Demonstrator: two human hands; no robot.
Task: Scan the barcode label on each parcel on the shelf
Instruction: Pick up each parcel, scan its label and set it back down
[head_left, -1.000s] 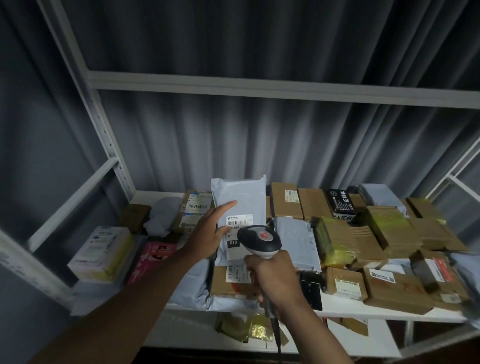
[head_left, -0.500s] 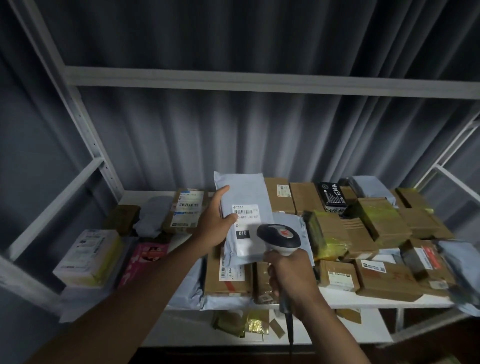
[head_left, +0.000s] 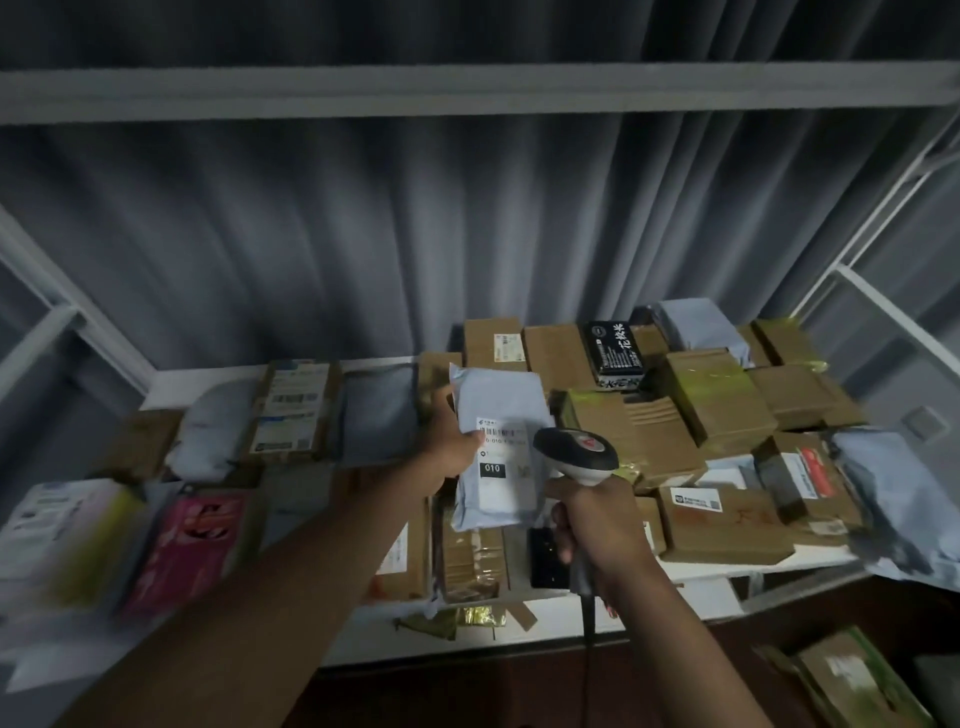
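- Parcels are spread across the shelf (head_left: 727, 569) from its left edge to its right edge, mostly brown boxes and grey mailer bags, some stacked on others.
- One grey mailer parcel (head_left: 498, 410) is held up above the middle of the shelf near its front edge; the left hand (head_left: 452, 441) grips its left side, thumb on the face beside the barcode label (head_left: 501, 444).
- A scanner (head_left: 576, 454) is held in the right hand (head_left: 597, 519), fingers wrapped round the handle, its head just beside the label's right edge.
- Progress is judged as somewhere in the middle: this parcel appears to be at its scan, and which others are finished cannot be told.
- Many parcels seemingly remain, several with labels facing up.
- Motion blur smears the left-edge parcels; label print is unreadable apart from "010"; whether the trigger is pressed cannot be seen.
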